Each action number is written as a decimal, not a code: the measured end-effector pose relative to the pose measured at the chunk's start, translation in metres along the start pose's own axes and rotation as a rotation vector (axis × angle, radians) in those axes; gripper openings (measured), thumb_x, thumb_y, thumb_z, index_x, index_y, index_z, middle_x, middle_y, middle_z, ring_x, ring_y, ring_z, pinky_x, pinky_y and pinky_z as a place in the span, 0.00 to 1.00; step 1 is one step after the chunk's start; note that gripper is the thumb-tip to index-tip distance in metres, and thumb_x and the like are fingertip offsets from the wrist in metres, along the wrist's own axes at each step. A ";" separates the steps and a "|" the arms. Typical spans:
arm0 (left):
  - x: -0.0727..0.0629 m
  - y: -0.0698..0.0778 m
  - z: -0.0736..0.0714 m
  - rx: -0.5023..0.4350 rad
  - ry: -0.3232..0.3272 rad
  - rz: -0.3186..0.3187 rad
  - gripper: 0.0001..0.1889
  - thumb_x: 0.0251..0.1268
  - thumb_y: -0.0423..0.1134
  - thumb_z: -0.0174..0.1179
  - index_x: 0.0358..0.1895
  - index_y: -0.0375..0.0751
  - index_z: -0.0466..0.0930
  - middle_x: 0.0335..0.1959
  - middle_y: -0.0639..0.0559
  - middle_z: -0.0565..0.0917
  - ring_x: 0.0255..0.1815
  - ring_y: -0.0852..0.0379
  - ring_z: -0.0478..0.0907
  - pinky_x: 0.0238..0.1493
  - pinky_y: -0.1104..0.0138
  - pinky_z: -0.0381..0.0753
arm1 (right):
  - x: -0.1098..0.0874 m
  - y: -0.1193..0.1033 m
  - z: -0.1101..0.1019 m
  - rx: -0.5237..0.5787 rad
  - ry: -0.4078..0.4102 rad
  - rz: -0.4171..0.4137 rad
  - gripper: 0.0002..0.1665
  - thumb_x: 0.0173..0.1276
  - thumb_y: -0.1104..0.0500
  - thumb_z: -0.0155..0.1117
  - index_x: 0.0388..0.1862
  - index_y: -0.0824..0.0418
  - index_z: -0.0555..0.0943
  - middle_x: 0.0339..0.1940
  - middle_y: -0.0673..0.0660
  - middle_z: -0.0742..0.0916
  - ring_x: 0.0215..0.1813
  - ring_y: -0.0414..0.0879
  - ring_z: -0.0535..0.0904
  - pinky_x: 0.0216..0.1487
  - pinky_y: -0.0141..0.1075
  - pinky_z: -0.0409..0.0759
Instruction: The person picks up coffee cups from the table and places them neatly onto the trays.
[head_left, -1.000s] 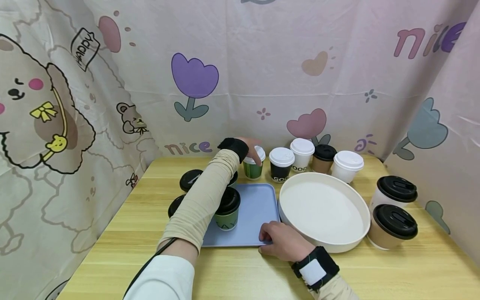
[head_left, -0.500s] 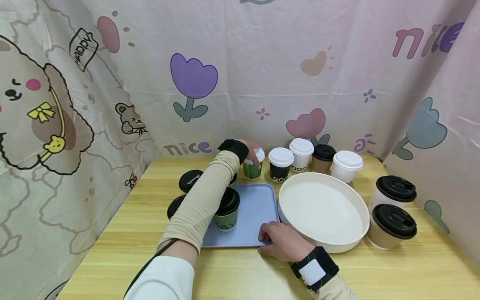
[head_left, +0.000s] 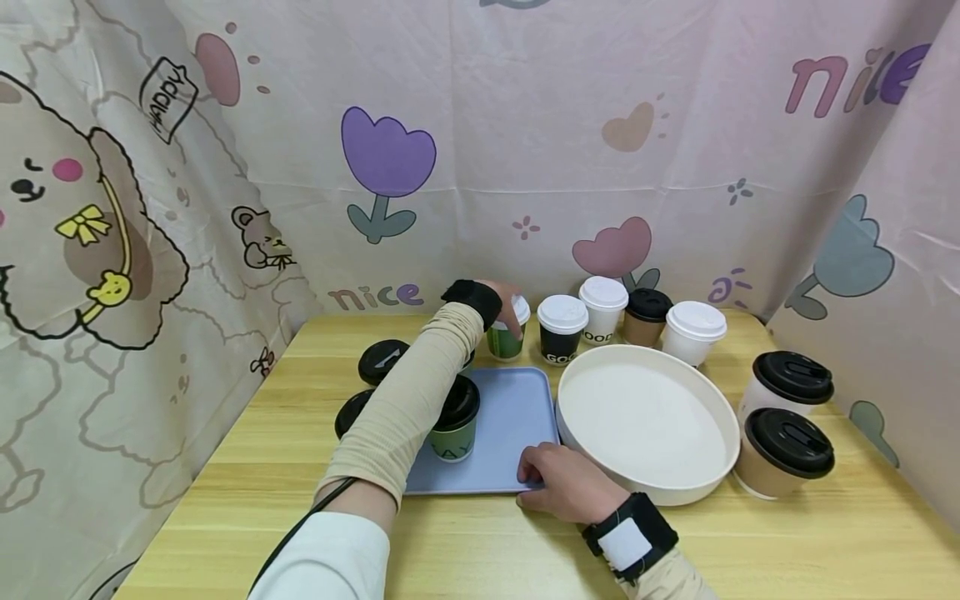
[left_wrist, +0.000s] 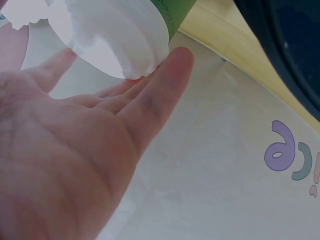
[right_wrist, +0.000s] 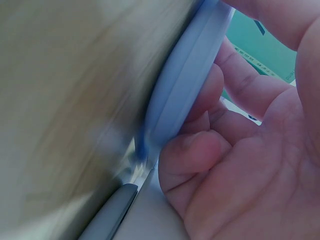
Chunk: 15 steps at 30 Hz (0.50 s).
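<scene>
The pale wood-grain table point(head_left: 465, 546) runs from the near side back to a hanging cloth. Nearest on it lies a blue tray point(head_left: 517, 417), a black-lidded green cup point(head_left: 453, 442) standing upright on it. Across its left part reaches the left forearm point(head_left: 401, 408), with more black lids point(head_left: 382, 361) showing past it, their cups largely hidden. Just right of the tray sits a round cream dish point(head_left: 648, 417), with a brown cup point(head_left: 776, 471) beside it and a white cup point(head_left: 752, 396) behind that. At the back is a row of lidded cups point(head_left: 561, 342); beyond, the printed cloth point(head_left: 480, 150) closes off the room at back and sides.

The right hand point(head_left: 573, 483) has a narrow grip on the tray's near right corner, fingers curled at the rim. Farther off, the left hand point(head_left: 506, 304) has a wider grip, thumb and fingers either side of the lid of a white-lidded green cup point(head_left: 503, 344), upright in the back row.
</scene>
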<state>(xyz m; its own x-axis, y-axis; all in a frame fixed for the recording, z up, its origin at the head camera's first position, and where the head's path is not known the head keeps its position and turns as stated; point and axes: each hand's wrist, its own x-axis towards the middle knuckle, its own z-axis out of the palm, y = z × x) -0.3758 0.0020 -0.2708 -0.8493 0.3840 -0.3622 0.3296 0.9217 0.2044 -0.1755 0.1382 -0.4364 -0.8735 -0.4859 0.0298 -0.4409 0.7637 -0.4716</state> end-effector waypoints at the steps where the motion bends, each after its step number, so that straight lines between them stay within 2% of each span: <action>1: 0.000 0.000 0.001 0.000 0.013 0.002 0.51 0.60 0.51 0.74 0.83 0.51 0.55 0.80 0.46 0.64 0.77 0.47 0.62 0.74 0.53 0.63 | 0.000 0.000 0.000 0.000 0.000 -0.001 0.13 0.61 0.52 0.79 0.35 0.53 0.81 0.29 0.45 0.78 0.31 0.37 0.72 0.35 0.34 0.71; 6: -0.003 0.000 0.006 0.008 0.078 0.003 0.46 0.60 0.50 0.74 0.80 0.51 0.60 0.73 0.44 0.72 0.70 0.47 0.69 0.69 0.55 0.69 | 0.000 0.001 0.000 0.000 0.004 -0.005 0.13 0.61 0.53 0.79 0.34 0.52 0.81 0.28 0.44 0.78 0.31 0.37 0.72 0.35 0.34 0.71; 7: 0.000 0.000 0.008 0.010 0.090 0.000 0.46 0.58 0.51 0.75 0.79 0.52 0.61 0.71 0.45 0.73 0.68 0.47 0.71 0.66 0.56 0.71 | 0.000 0.001 0.000 -0.001 0.006 -0.006 0.13 0.61 0.53 0.79 0.34 0.52 0.81 0.28 0.44 0.78 0.31 0.37 0.72 0.35 0.34 0.71; 11: 0.000 0.000 0.009 -0.021 0.086 -0.005 0.45 0.57 0.50 0.76 0.76 0.51 0.62 0.68 0.43 0.75 0.65 0.47 0.73 0.63 0.56 0.73 | 0.000 0.001 0.000 0.000 0.007 -0.003 0.13 0.61 0.53 0.79 0.34 0.53 0.81 0.28 0.44 0.77 0.31 0.37 0.72 0.34 0.34 0.71; 14: 0.005 -0.001 0.009 -0.014 0.077 -0.019 0.45 0.57 0.51 0.77 0.75 0.52 0.63 0.68 0.45 0.76 0.65 0.49 0.73 0.63 0.56 0.73 | 0.000 0.001 0.001 0.000 0.006 -0.001 0.13 0.61 0.53 0.79 0.34 0.53 0.81 0.28 0.45 0.77 0.31 0.37 0.72 0.34 0.34 0.71; 15: 0.010 -0.002 0.010 -0.007 0.074 -0.026 0.44 0.56 0.51 0.77 0.74 0.53 0.63 0.67 0.47 0.76 0.64 0.49 0.73 0.62 0.57 0.74 | -0.001 0.001 0.001 -0.001 0.005 -0.001 0.13 0.61 0.53 0.79 0.35 0.53 0.81 0.28 0.45 0.77 0.31 0.37 0.72 0.34 0.34 0.71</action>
<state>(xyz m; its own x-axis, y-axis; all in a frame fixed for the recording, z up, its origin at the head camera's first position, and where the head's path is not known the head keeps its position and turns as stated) -0.3808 0.0048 -0.2836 -0.8858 0.3545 -0.2994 0.3041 0.9309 0.2024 -0.1754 0.1393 -0.4376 -0.8742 -0.4844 0.0351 -0.4421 0.7638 -0.4703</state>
